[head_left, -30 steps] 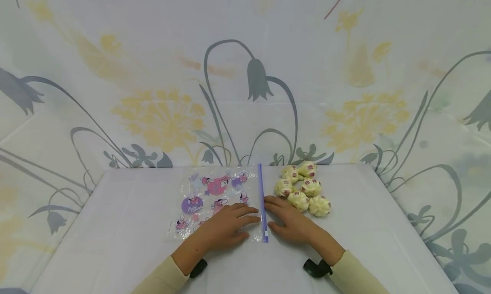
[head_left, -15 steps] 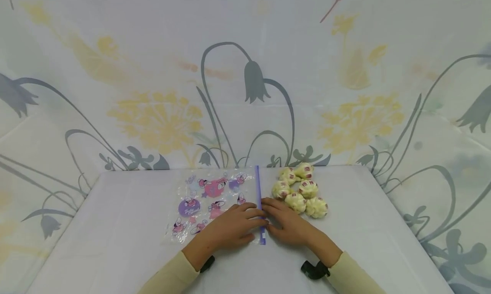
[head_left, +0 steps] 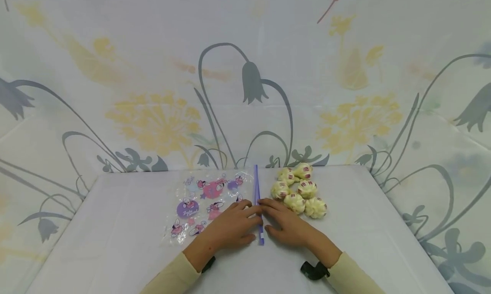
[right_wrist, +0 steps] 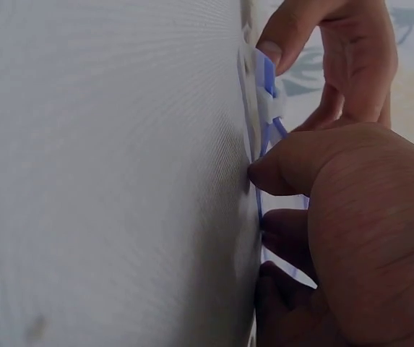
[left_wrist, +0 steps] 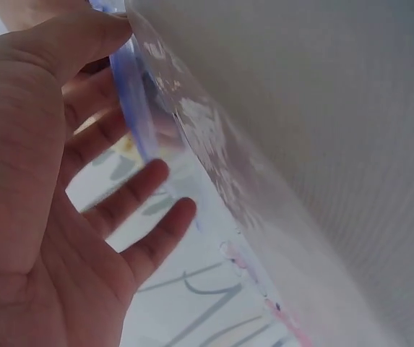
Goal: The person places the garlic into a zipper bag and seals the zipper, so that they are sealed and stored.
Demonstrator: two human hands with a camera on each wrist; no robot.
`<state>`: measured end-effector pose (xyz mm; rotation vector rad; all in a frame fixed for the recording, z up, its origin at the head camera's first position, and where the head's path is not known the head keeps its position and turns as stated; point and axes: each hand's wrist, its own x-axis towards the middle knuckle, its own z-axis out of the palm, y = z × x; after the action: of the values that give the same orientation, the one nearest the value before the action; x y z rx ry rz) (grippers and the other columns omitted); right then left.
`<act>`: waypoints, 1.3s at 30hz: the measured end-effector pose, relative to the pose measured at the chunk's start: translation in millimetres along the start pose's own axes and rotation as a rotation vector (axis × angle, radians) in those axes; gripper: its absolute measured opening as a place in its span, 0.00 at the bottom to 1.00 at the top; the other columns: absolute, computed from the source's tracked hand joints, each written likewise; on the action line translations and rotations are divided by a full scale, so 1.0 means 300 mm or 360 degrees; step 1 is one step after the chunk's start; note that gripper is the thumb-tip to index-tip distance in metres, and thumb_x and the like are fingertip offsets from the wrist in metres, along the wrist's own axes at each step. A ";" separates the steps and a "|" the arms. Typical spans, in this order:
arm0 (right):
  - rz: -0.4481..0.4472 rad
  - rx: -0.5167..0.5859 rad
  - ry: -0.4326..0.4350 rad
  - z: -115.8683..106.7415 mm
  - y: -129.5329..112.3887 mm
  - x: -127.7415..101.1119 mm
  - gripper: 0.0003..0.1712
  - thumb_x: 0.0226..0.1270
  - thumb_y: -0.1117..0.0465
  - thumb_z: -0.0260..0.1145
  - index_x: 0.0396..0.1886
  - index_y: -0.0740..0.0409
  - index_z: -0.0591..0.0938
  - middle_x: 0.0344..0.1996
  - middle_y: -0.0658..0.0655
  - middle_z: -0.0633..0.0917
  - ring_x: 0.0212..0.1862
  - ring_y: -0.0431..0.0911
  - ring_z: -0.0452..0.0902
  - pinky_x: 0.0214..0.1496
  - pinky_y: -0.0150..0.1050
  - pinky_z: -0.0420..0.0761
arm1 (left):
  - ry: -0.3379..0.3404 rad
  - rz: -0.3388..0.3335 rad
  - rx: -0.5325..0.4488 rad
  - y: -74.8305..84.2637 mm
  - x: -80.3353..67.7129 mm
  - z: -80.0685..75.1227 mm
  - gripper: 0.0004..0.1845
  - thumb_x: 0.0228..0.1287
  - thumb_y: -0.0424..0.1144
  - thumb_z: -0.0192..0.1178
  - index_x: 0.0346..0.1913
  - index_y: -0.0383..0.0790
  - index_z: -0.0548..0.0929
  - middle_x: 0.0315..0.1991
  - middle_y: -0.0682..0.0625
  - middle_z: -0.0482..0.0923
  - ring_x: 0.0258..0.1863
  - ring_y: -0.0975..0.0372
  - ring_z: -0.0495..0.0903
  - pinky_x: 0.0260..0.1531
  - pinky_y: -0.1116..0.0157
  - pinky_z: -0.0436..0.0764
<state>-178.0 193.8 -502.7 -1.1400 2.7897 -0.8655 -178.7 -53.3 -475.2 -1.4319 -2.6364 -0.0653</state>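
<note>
I see a white-covered table (head_left: 115, 226) before a draped floral cloth backdrop (head_left: 161, 72), evenly and softly lit

Pale cream long sleeves (head_left: 174, 278) cover both forearms; a black wrist-worn device (head_left: 313, 270) sits at each cuff

Bag's (head_left: 209, 200) near corner under the left hand (head_left: 230, 228); cartoon prints too small.

The head view looks forward and down across the white cloth-covered counter (head_left: 115, 226) from the near edge. Both wrist views sit low and very close, sharing with it the clear printed bag's blue zip strip (head_left: 258, 204) (left_wrist: 131, 108) (right_wrist: 268, 87).
</note>
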 end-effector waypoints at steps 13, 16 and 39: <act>-0.0022 0.0006 0.0028 -0.004 -0.001 -0.003 0.34 0.71 0.66 0.69 0.75 0.67 0.73 0.77 0.64 0.70 0.79 0.61 0.65 0.77 0.61 0.67 | -0.0133 -0.0251 -0.0024 0.051 0.008 0.001 0.23 0.69 0.56 0.71 0.59 0.49 0.81 0.56 0.55 0.83 0.59 0.55 0.82 0.54 0.57 0.85; -0.0026 -0.0001 0.0035 -0.002 -0.001 -0.006 0.34 0.71 0.66 0.69 0.76 0.67 0.73 0.77 0.64 0.71 0.78 0.62 0.65 0.76 0.62 0.68 | -0.0146 -0.0292 -0.0042 0.066 0.005 0.002 0.25 0.69 0.56 0.71 0.60 0.46 0.80 0.57 0.53 0.84 0.63 0.51 0.82 0.56 0.56 0.85; -0.0031 0.0013 0.0039 0.013 0.008 -0.009 0.35 0.72 0.65 0.70 0.76 0.65 0.73 0.78 0.63 0.70 0.79 0.61 0.63 0.76 0.62 0.67 | -0.0158 -0.0327 -0.0059 0.091 -0.030 -0.003 0.27 0.73 0.52 0.66 0.72 0.54 0.81 0.73 0.51 0.77 0.70 0.45 0.77 0.61 0.44 0.82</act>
<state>-176.8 195.1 -507.7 -1.1650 2.7963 -0.8979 -151.1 -45.9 -476.5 -1.1986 -2.8699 -0.0669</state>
